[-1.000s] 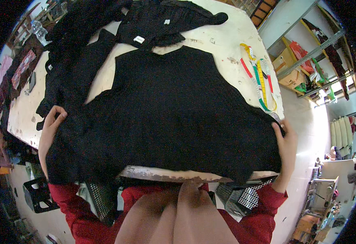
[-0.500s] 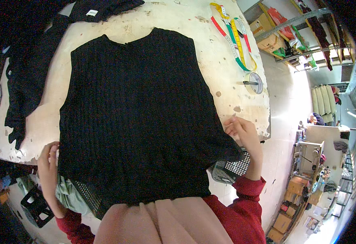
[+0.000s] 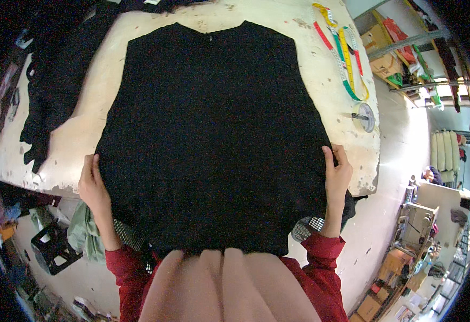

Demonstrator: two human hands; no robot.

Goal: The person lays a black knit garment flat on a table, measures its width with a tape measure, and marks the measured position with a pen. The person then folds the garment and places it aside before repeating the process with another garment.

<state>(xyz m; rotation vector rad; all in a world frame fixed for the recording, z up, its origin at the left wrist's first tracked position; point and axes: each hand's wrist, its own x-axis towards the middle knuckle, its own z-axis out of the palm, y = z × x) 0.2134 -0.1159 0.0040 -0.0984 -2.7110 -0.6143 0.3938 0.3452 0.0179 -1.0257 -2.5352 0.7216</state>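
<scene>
A black sleeveless top (image 3: 213,129) lies spread over the pale table, its neckline at the far end. Its lower part comes past the near edge toward my body. My left hand (image 3: 94,183) pinches the top's left side edge between thumb and fingers. On the opposite side edge, at about the same height, my right hand (image 3: 338,170) grips the cloth, thumb on top. The fabric between both hands looks flat and wide.
A coiled multicoloured measuring tape (image 3: 347,64) and a tape roll (image 3: 364,117) lie at the table's right. Black cloth (image 3: 63,80) covers its left side. Below are a black crate (image 3: 55,249) and a perforated basket (image 3: 304,228). Shelves (image 3: 406,48) stand to the right.
My right hand has closed on the top's right edge, where its fingers were loosely beside it. My left hand has moved up along the left edge. The cloth now lies wider and smoother.
</scene>
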